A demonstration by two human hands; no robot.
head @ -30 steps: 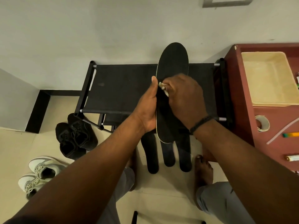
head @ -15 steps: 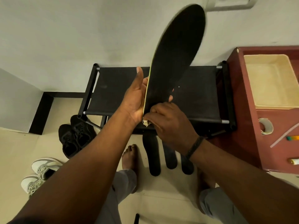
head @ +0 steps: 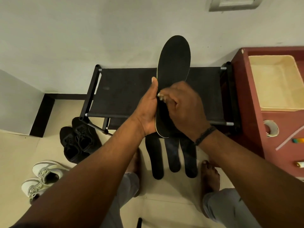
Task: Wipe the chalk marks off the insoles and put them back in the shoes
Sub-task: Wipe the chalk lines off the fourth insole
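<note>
Head view: left hand (head: 148, 111) grips black insole (head: 173, 66); right hand (head: 184, 104) pinches pale wipe (head: 160, 96) against it.

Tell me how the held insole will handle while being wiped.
The insole is probably fairly stiff: its unsupported toe stands straight above the left hand. Likely light, since that one hand carries it. The right hand rubbing may flex it.

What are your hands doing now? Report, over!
Left hand holds the black insole upright. Right hand pinches a small pale wipe against it. Three insoles wait on the floor. Nothing in the way.
</note>
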